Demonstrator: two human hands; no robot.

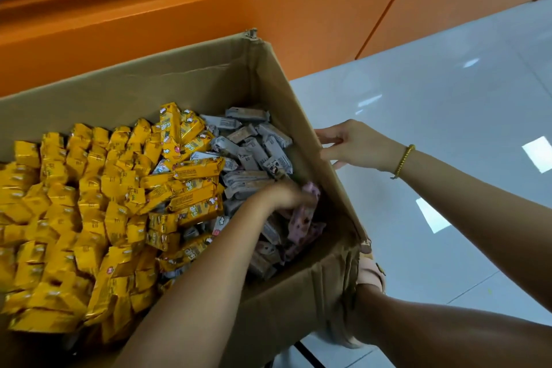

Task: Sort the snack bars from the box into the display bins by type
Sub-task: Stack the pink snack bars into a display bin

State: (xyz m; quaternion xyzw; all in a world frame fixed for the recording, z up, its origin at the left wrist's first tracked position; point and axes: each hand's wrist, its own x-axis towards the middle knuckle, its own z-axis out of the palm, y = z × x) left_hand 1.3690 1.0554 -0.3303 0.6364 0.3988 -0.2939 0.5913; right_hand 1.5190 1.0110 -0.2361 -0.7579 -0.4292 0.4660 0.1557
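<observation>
A large cardboard box [298, 116] stands on the floor, filled with snack bars. Yellow-wrapped bars [89, 212] take up its left and middle. Grey-wrapped bars [254, 146] lie at the right, and pink-wrapped bars [301, 224] sit in the near right corner. My left hand [286, 196] reaches down into that corner, blurred, with fingers curled around pink bars. My right hand [355, 145] rests on the outside of the box's right wall, fingers straight, a gold bead bracelet on its wrist. No display bins are in view.
An orange cabinet front [268, 9] runs behind the box. Glossy white floor tiles [448, 98] spread to the right. A foot in a pink shoe [369, 272] stands by the box's near right corner.
</observation>
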